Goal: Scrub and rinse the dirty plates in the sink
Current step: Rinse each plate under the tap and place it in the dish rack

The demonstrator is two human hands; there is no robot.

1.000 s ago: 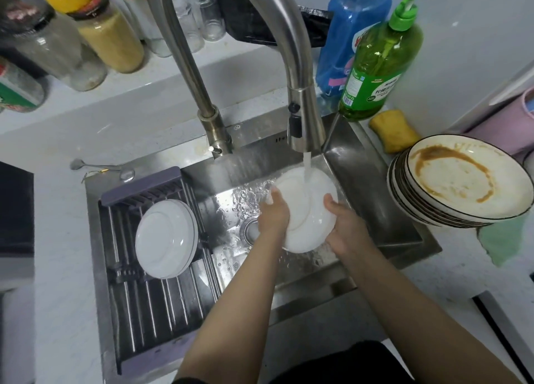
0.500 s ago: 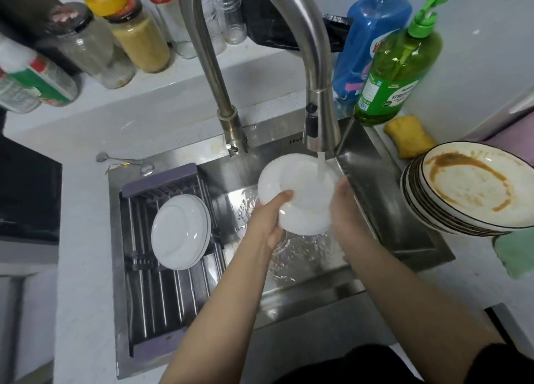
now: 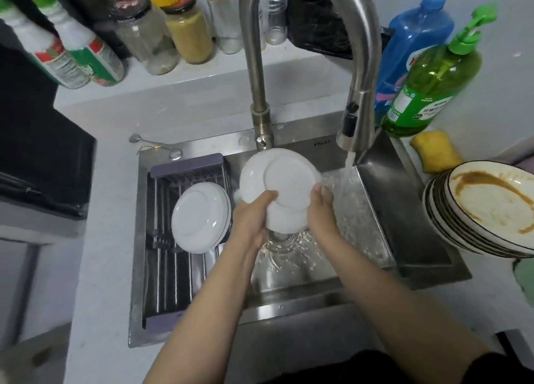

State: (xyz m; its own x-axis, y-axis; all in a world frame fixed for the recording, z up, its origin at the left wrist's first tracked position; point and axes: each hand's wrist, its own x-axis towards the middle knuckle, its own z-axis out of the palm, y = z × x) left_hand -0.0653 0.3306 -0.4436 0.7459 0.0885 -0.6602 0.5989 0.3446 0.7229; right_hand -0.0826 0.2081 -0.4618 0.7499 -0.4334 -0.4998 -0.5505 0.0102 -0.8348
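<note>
I hold a white plate [image 3: 284, 185] tilted over the sink [image 3: 375, 210], its underside facing me. My left hand [image 3: 251, 213] grips its lower left rim with the thumb over the back. My right hand [image 3: 320, 207] holds the lower right rim. Water runs from the faucet head [image 3: 357, 117] to the right of the plate and splashes on the basin floor. A stack of dirty plates [image 3: 488, 207] with brown sauce smears sits on the counter at the right.
Clean white plates [image 3: 199, 217] lean in the drying rack [image 3: 185, 170] on the sink's left side. A green soap bottle [image 3: 433, 77], a blue bottle [image 3: 413, 37] and a yellow sponge [image 3: 435, 151] stand behind the sink's right corner. Jars [image 3: 187, 25] line the back ledge.
Both hands have carried the plate left, out of the water stream, and tipped it more upright. The water now falls straight into the basin.
</note>
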